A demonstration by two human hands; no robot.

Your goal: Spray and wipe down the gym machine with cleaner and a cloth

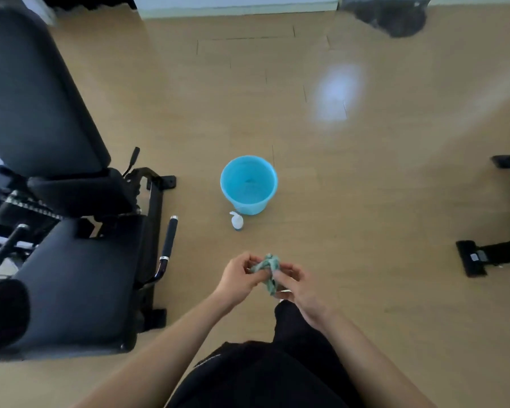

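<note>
Green cloth bunched between both hands, blue bucket beyond

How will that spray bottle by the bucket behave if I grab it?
The spray bottle is small and plastic-looking, so probably light. It stands upright on a narrow base, so a nudge may tip it. It sits close to the bucket, leaving little room on that side.

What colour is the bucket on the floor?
Light blue; the bucket shows clearly in the head view.

bare forearms, black top and black trousers.
</note>
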